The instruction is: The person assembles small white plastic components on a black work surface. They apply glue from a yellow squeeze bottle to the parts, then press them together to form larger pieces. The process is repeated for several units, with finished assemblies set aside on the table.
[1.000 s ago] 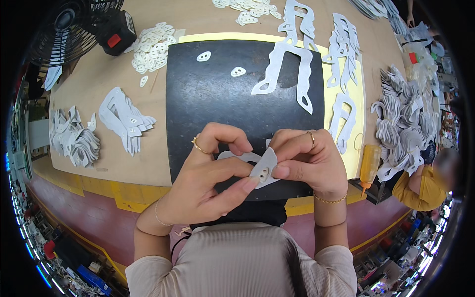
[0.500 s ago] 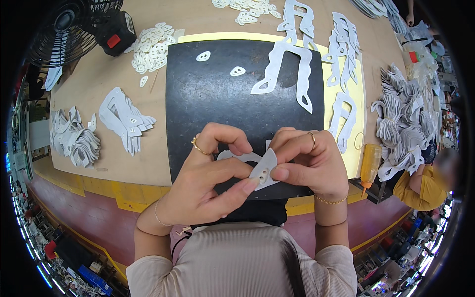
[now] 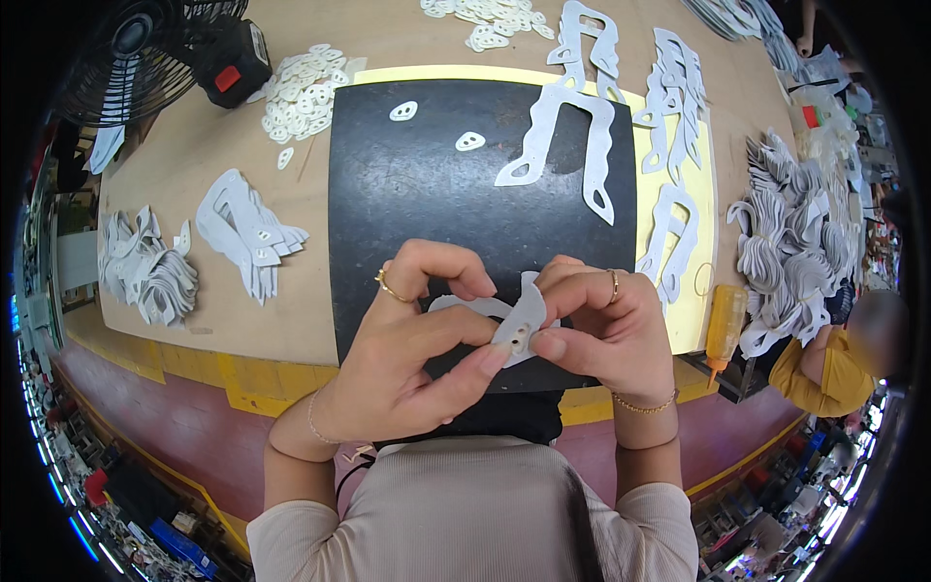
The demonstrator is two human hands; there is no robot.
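Above the near edge of the black mat (image 3: pixel 407 204), my left hand (image 3: pixel 412 349) and my right hand (image 3: pixel 601 315) pinch one light grey, U-shaped cut piece (image 3: pixel 527 312) between thumbs and fingers. The end they grip is raised and bent, and it shows a few small holes; it looks like a small white oval patch lies on it. My fingers hide much of the piece. Two small white oval patches with holes (image 3: pixel 403 112) lie on the mat's far part. Another grey U-shaped piece (image 3: pixel 558 102) rests across its far right corner.
Left of the mat are a heap of white oval patches (image 3: pixel 299 102), a fanned stack of grey pieces (image 3: pixel 247 228) and a black fan (image 3: pixel 136 58). On the right lie a yellow sheet (image 3: pixel 693 252), an amber squeeze bottle (image 3: pixel 725 325) and bundled grey pieces (image 3: pixel 790 242). Another person's yellow sleeve (image 3: pixel 829 378) shows there.
The pinched end of the grey piece has turned slightly and stands more upright. My right hand has shifted a little to the left; my left hand stays nearly still.
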